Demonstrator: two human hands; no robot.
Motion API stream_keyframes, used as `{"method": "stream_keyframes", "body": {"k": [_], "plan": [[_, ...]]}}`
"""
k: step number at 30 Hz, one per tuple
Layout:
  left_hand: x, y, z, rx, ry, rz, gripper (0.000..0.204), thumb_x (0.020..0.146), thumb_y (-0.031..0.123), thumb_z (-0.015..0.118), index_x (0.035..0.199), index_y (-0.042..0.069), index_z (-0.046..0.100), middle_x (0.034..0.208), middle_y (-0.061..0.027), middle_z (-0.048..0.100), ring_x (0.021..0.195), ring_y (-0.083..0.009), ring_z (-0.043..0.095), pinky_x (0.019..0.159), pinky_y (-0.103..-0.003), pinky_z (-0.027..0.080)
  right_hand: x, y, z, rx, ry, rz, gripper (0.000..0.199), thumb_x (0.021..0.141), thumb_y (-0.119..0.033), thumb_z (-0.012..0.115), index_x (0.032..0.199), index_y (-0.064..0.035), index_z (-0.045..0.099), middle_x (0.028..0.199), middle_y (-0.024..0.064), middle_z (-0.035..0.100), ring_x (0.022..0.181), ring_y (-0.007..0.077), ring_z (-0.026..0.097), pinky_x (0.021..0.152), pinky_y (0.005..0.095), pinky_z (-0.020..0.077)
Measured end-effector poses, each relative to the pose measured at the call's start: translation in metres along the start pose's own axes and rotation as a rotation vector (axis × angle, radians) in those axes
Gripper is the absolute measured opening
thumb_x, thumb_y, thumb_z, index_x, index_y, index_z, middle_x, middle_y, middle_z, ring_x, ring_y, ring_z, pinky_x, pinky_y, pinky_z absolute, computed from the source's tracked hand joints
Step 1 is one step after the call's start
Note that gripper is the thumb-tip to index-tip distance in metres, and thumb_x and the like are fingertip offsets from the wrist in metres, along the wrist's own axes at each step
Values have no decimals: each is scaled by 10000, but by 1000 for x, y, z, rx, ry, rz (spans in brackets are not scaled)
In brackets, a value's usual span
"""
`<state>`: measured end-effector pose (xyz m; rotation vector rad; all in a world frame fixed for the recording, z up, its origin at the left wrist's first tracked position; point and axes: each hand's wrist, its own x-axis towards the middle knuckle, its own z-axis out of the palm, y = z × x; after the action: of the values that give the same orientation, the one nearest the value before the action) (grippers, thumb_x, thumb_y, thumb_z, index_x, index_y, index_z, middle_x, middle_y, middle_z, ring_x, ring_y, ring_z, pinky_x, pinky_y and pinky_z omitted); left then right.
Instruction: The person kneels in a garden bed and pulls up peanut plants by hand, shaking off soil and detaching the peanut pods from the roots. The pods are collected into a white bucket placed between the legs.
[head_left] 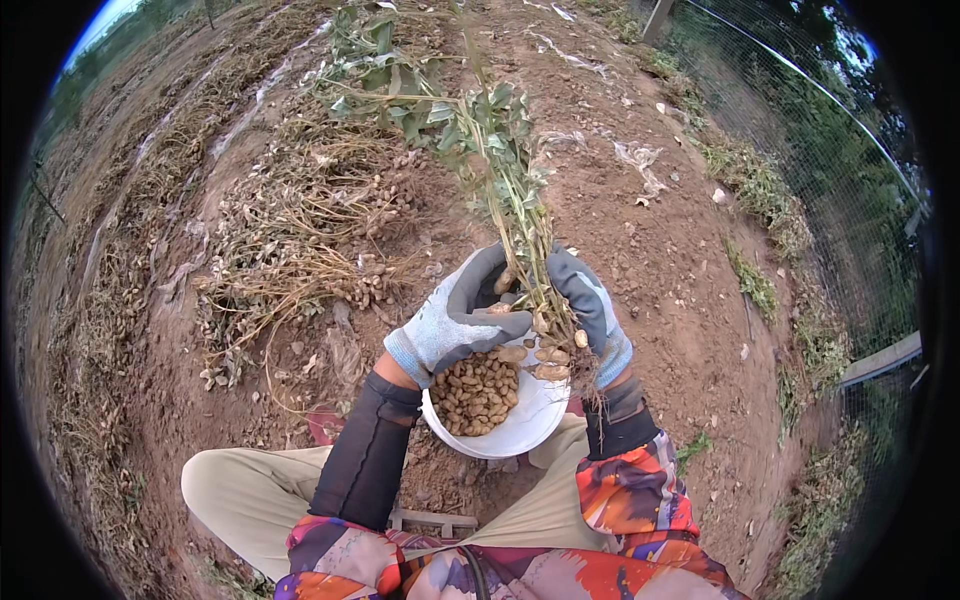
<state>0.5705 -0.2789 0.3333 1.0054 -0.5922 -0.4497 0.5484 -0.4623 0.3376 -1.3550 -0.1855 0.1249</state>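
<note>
A leafy peanut plant (505,180) is held up over a white bucket (543,412), its green tops pointing away from me and its roots and pods toward me. My right hand (588,305), in a grey-and-light-blue glove, is closed round the stem base from the right. On the left side of the roots, my left hand (462,308), gloved alike, curls its thumb and fingers about some peanut pods; whether these are still attached cannot be seen. Several pods (550,360) hang below the hands among thin roots. Inside the bucket lies a heap of loose peanuts (474,396).
Pulled peanut plants (310,240) lie piled on the soil to the left. Scraps of plastic film (640,165) lie ahead. A wire fence (820,130) runs along the right. The bucket stands between my bent legs (250,495).
</note>
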Motion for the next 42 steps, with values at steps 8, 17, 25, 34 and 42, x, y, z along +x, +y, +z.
{"method": "stream_keyframes", "body": {"k": [8,17,25,34,42], "plan": [[-11,8,-11,387,-1,-205,522,768,192,717,1190,-18,493,1114,-57,557,1009,-108,515,880,-258,423,-1,10,-2,46,103,-43,253,851,-78,429,1074,6,513,882,-35,497,777,28,456,705,149,378],[-20,-14,-11,318,140,-71,329,865,229,593,1089,3,508,921,14,562,824,-63,515,746,-228,447,-2,2,15,-307,163,-209,255,894,-200,497,1037,3,556,870,-19,532,801,77,466,757,223,392],[-25,-7,4,-94,283,-263,407,921,296,502,1216,22,445,1016,-93,566,749,-163,598,577,-298,517,0,5,13,-187,269,-83,242,909,-206,499,1017,0,565,839,-18,532,796,78,472,746,215,393],[-17,-38,9,31,482,-174,274,829,91,533,1094,24,548,964,-112,573,855,-235,576,747,-305,479,1,1,21,-201,240,-99,250,880,-164,511,1073,-7,535,915,-14,524,822,78,469,781,219,395],[-30,-20,-3,-607,209,-301,374,932,172,444,1282,43,423,1132,-148,552,967,-295,593,792,-393,525,0,-6,30,-197,310,-109,269,867,-114,509,1099,21,501,932,-1,520,831,66,465,778,199,394]]}}
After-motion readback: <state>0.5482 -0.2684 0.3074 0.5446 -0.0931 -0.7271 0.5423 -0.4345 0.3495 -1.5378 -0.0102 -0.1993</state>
